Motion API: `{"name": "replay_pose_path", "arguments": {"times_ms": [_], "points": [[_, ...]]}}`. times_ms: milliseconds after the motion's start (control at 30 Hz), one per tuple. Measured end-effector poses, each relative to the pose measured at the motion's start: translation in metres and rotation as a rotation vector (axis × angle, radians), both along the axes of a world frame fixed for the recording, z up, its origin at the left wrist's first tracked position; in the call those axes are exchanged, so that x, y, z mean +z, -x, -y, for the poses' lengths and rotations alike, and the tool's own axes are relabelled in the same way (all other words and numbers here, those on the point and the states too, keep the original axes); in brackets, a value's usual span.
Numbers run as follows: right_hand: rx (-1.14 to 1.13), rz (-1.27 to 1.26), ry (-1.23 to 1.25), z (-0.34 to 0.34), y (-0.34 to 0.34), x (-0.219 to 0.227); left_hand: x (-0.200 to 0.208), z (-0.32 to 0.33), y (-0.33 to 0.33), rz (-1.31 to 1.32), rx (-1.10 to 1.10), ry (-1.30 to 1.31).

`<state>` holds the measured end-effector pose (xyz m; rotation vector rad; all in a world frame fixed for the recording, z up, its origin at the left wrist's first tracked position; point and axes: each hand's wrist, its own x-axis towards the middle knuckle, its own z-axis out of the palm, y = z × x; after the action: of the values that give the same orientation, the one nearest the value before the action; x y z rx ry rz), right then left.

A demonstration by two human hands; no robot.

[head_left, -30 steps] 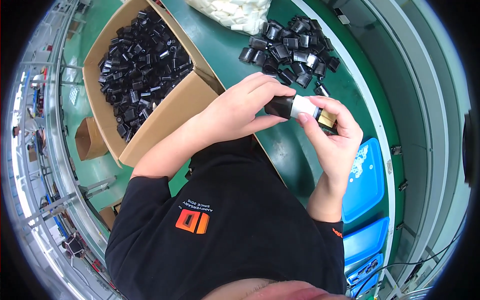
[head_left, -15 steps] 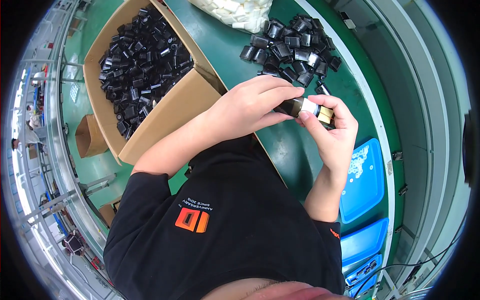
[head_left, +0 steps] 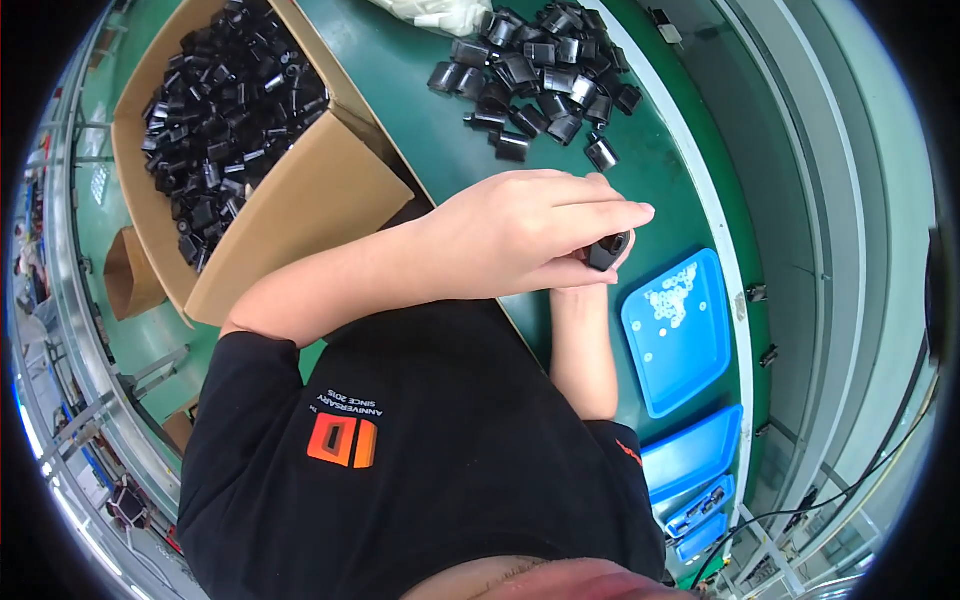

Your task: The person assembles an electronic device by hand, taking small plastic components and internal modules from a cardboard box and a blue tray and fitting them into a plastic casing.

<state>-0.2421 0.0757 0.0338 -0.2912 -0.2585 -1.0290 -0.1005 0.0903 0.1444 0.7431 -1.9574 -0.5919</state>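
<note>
In front of my chest, my left hand (head_left: 535, 225) closes on a black cylindrical part (head_left: 606, 251), fingers over it and thumb below. Only its dark end with an opening shows between them. My right hand (head_left: 629, 248) is mostly hidden behind the left one. A strip of it curls round the far side of the same part. Just beyond my hands, a heap of short glossy black plastic pieces (head_left: 555, 80) lies on the green table (head_left: 400, 75). One loose black piece (head_left: 601, 152) sits at the heap's near edge.
A cardboard box (head_left: 290, 215) full of similar black pieces stands at the left. To the right, a blue tray (head_left: 675, 370) holds small white rings (head_left: 672, 300). Further blue trays (head_left: 690, 465) follow nearer me. A bag of white pieces (head_left: 455, 12) lies at the far edge.
My left hand has come over the right and now covers most of it. The part has turned from lying sideways, with white and yellow bands visible, to end-on. The whole view has shifted.
</note>
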Motion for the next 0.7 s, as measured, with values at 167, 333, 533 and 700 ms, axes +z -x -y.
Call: {"name": "replay_pose_path", "arguments": {"times_ms": [167, 333, 533, 700], "points": [[0.000, -0.094, -0.064, 0.002, 0.003, -0.006, 0.003, -0.002, 0.007, 0.025, 0.054, 0.043], [-0.011, -0.135, -0.114, 0.001, 0.006, 0.002, 0.004, -0.002, 0.008, 0.006, 0.057, 0.028], [-0.034, -0.153, -0.113, 0.001, 0.009, -0.005, 0.002, -0.003, 0.011, 0.004, 0.057, 0.023], [-0.021, -0.104, -0.109, 0.001, 0.008, -0.005, -0.001, -0.004, 0.009, 0.024, 0.060, 0.039]]}}
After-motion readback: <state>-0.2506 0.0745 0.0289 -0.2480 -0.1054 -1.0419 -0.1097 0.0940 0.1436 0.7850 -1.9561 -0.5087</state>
